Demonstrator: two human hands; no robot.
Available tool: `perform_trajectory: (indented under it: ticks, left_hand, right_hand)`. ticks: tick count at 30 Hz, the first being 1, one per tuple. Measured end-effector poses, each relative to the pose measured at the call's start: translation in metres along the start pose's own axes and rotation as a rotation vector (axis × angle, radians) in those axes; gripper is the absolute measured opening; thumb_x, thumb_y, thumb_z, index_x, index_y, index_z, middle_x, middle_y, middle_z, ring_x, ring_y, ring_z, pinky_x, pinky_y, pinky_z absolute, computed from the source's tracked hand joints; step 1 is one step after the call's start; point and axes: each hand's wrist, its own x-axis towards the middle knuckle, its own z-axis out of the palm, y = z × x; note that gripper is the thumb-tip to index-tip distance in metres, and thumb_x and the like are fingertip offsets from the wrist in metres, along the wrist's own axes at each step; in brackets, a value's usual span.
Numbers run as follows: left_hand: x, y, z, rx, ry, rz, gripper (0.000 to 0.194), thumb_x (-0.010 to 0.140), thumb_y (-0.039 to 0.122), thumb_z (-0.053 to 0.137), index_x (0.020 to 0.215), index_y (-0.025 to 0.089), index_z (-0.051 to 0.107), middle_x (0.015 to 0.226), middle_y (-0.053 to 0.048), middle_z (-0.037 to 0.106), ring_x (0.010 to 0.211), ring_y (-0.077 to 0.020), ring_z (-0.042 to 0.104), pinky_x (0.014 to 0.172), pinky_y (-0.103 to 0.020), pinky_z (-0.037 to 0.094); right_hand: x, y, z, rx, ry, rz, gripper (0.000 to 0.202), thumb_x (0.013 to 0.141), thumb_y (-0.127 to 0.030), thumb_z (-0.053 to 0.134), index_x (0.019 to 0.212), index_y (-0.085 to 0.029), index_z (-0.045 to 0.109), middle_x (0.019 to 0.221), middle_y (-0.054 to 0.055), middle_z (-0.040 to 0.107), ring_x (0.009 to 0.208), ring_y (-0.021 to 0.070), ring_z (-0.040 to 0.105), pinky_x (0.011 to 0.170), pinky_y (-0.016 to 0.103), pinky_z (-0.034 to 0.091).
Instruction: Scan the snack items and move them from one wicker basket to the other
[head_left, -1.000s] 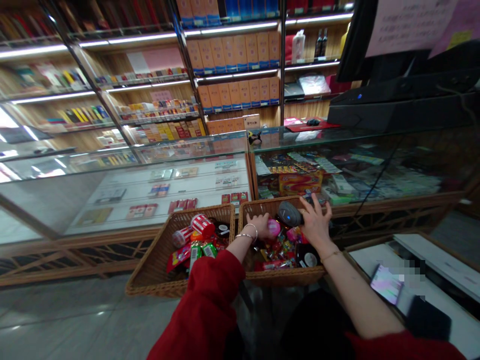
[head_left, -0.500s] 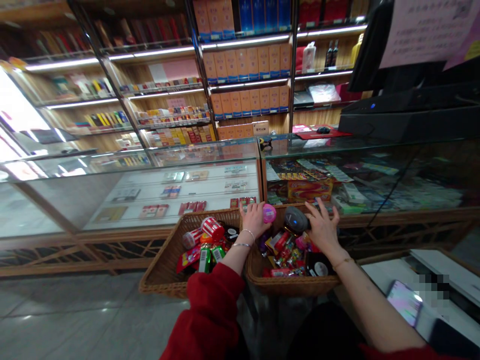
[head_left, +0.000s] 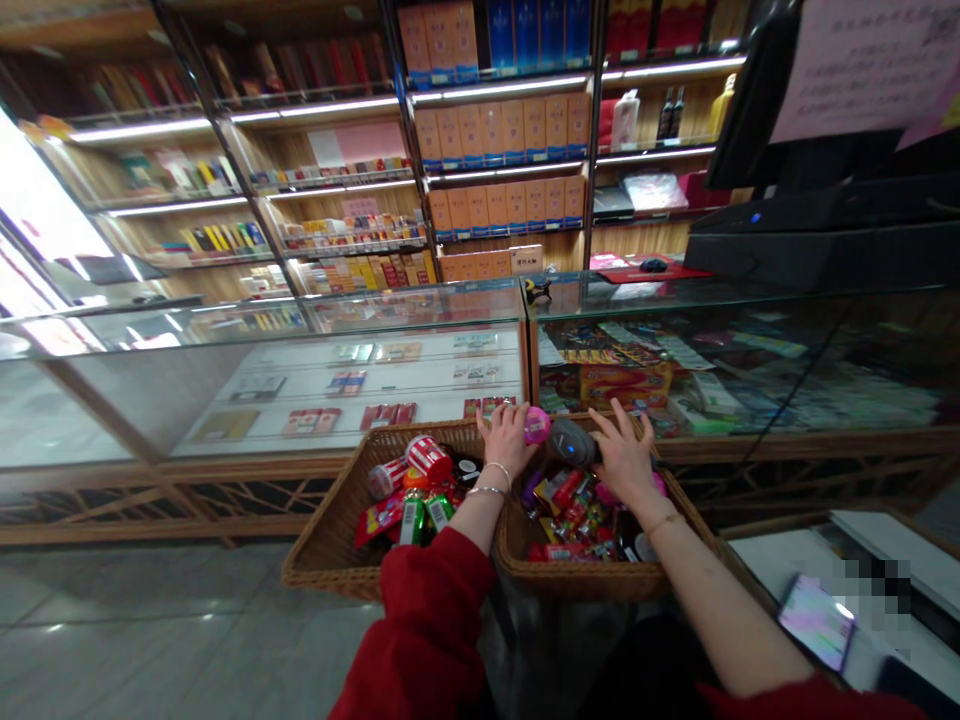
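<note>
My left hand point(head_left: 504, 440) reaches over the inner ends of two wicker baskets, its fingers closed on a small pink round container point(head_left: 536, 425). Just right of it, my right hand point(head_left: 624, 455) holds a dark grey rounded device point(head_left: 571, 442) with a small blue light, close beside the pink container. The thumb side grips it while the other fingers are raised. In the left basket point(head_left: 319, 535) lie red-and-white striped tubs point(head_left: 428, 458) and green packets point(head_left: 424, 515). The right basket point(head_left: 585, 580) holds colourful wrapped sweets point(head_left: 577, 510), partly hidden by my right hand.
A glass display counter point(head_left: 375, 385) stands directly behind the baskets, with lit shelves of boxes point(head_left: 506, 205) beyond. At right, a monitor point(head_left: 757, 100) stands on the counter. Below it, a phone point(head_left: 817, 618) lies on a white surface beside the right basket.
My right hand has moved left with the grey device, bringing it nearer the pink container. My left hand stays about where it was, still holding the pink container. The view has shifted slightly.
</note>
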Motion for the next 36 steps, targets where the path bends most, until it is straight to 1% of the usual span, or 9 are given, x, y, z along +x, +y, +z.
perform_trajectory:
  ticks: [5, 11, 20, 25, 29, 32, 36]
  left_hand:
    - [0.0018, 0.0013, 0.0015, 0.011, -0.006, 0.022, 0.069, 0.084, 0.041, 0.071, 0.148, 0.035, 0.046, 0.143, -0.007, 0.060, 0.142, -0.0335, 0.040, 0.125, -0.065, 0.003]
    - [-0.0002, 0.0021, 0.0025, 0.009, 0.011, 0.055, 0.069, 0.084, 0.040, 0.070, 0.149, 0.034, 0.046, 0.141, -0.008, 0.061, 0.141, -0.0342, 0.042, 0.125, -0.064, 0.003]
    - [-0.0011, 0.0032, 0.0010, 0.000, -0.012, 0.058, 0.069, 0.085, 0.039, 0.069, 0.149, 0.035, 0.045, 0.142, -0.007, 0.060, 0.142, -0.0347, 0.039, 0.125, -0.065, 0.002]
    - [-0.0012, 0.0025, 0.0036, 0.009, 0.006, 0.058, 0.072, 0.082, 0.037, 0.074, 0.148, 0.032, 0.047, 0.140, -0.007, 0.062, 0.140, -0.0335, 0.042, 0.125, -0.064, 0.005]
    - [-0.0014, 0.0021, 0.0068, 0.015, 0.056, 0.060, 0.071, 0.080, 0.033, 0.076, 0.145, 0.033, 0.050, 0.137, -0.007, 0.065, 0.138, -0.0329, 0.046, 0.125, -0.065, 0.009]
    - [-0.0016, 0.0017, 0.0081, 0.004, 0.081, 0.071, 0.068, 0.080, 0.033, 0.075, 0.144, 0.033, 0.051, 0.136, -0.007, 0.066, 0.137, -0.0326, 0.047, 0.125, -0.064, 0.008]
    - [-0.0020, 0.0014, 0.0078, -0.004, 0.078, 0.072, 0.070, 0.079, 0.033, 0.076, 0.145, 0.031, 0.052, 0.135, -0.007, 0.066, 0.136, -0.0324, 0.047, 0.125, -0.064, 0.008]
  right_hand:
    - [-0.0064, -0.0010, -0.0014, 0.009, 0.017, -0.010, 0.030, 0.073, -0.010, 0.060, 0.097, -0.023, 0.072, 0.145, 0.007, 0.062, 0.150, 0.0353, 0.034, 0.119, 0.070, 0.015]
    - [-0.0081, -0.0023, -0.0021, 0.022, 0.015, -0.006, 0.030, 0.073, -0.009, 0.057, 0.096, -0.022, 0.071, 0.145, 0.005, 0.062, 0.150, 0.0343, 0.033, 0.120, 0.069, 0.014]
    - [-0.0084, -0.0004, -0.0019, 0.017, -0.014, 0.011, 0.036, 0.069, -0.008, 0.056, 0.098, -0.023, 0.071, 0.146, 0.004, 0.061, 0.152, 0.0330, 0.031, 0.120, 0.069, 0.014]
    - [-0.0085, 0.0001, -0.0028, 0.026, -0.020, 0.014, 0.036, 0.070, -0.008, 0.055, 0.099, -0.023, 0.071, 0.146, 0.002, 0.062, 0.151, 0.0329, 0.032, 0.120, 0.068, 0.014]
    - [-0.0091, -0.0004, -0.0026, 0.023, -0.004, 0.008, 0.035, 0.069, -0.009, 0.056, 0.098, -0.023, 0.072, 0.144, 0.005, 0.063, 0.151, 0.0331, 0.031, 0.120, 0.068, 0.013]
    - [-0.0097, -0.0002, -0.0018, 0.015, 0.004, -0.005, 0.033, 0.071, -0.010, 0.055, 0.097, -0.022, 0.071, 0.144, 0.006, 0.063, 0.152, 0.0333, 0.030, 0.121, 0.068, 0.012]
    - [-0.0102, 0.0007, -0.0006, 0.027, 0.018, 0.002, 0.033, 0.073, -0.009, 0.055, 0.097, -0.022, 0.072, 0.144, 0.005, 0.063, 0.151, 0.0333, 0.032, 0.121, 0.067, 0.013]
